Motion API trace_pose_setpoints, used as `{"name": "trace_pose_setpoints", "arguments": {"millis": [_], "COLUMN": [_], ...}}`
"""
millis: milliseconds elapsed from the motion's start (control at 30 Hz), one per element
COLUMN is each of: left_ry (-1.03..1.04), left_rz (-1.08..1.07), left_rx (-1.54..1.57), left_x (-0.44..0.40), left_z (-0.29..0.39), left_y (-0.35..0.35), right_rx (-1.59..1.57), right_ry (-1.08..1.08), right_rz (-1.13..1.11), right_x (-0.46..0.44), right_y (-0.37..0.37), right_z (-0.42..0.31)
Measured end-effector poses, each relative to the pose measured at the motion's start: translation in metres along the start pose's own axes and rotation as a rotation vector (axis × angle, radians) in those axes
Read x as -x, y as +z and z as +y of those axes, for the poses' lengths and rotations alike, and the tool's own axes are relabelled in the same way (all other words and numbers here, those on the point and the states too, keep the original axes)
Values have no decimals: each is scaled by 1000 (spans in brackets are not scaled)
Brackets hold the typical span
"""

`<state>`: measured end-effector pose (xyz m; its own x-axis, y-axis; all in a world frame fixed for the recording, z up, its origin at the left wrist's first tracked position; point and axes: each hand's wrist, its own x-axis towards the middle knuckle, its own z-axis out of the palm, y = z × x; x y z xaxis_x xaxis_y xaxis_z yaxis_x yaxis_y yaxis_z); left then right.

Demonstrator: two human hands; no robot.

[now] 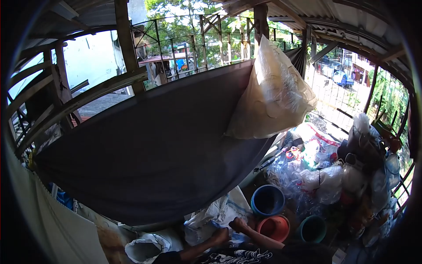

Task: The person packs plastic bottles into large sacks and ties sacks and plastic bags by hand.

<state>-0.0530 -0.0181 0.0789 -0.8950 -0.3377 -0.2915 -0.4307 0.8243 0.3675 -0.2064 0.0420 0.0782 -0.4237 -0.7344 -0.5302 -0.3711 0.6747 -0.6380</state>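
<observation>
At the bottom middle, both my hands are closed in front of a crumpled white sack (218,215). My left hand (220,236) is curled in a fist at the sack's near side and seems to pinch its plastic. Just to the right, my right hand (238,225) is likewise closed against the sack's upper part. The exact grip of the fingers is too small to make out. A second white sack (165,240) with an open mouth stands left of my left forearm. Beside my right forearm is a red bucket (283,229).
A blue bucket (268,200) and a green bucket (312,229) stand at right. Clear plastic waste and filled bags (327,180) are heaped beyond them. A large dark cloth (162,149) hangs ahead, with a full translucent bag (274,94) at its upper right. Wooden posts (126,44) hold the roof.
</observation>
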Motion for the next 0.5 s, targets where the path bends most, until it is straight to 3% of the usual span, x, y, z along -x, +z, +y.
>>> {"name": "trace_pose_setpoints", "arguments": {"millis": [33, 67, 133, 200, 233, 267, 333, 367, 467, 500], "left_ry": [12, 166, 320, 595, 690, 653, 547, 483, 766, 763], "left_rz": [14, -105, -232, -257, -272, -236, -152, -108, 130, 23], "left_rx": [-8, 481, 982, 1324, 1439, 1170, 638, 377, 248, 156], "left_x": [-11, -17, -18, 11, 20, 22, 25, 21, 4, 7], "left_z": [-11, -26, -47, -35, -31, -33, -43, -49, -75, -59], "left_y": [4, 15, 23, -25, -36, -31, -15, -3, 54, 39], "right_rx": [1, -125, -240, -596, -633, -631, -500, -417, -395, -252], "right_ry": [-7, -126, -240, -555, -606, -600, -929, -958, -910, -957], "right_rz": [19, 117, 207, 442, 507, 497, 590, 564, 359, 372], "right_x": [-8, -16, -17, 12, 27, 37, 51, 58, 56, 45], "right_y": [-6, -6, -13, -32, -42, -49, -56, -58, -59, -57], "right_z": [-1, 5, 16, 1, -12, -22, -39, -45, -37, -29]}}
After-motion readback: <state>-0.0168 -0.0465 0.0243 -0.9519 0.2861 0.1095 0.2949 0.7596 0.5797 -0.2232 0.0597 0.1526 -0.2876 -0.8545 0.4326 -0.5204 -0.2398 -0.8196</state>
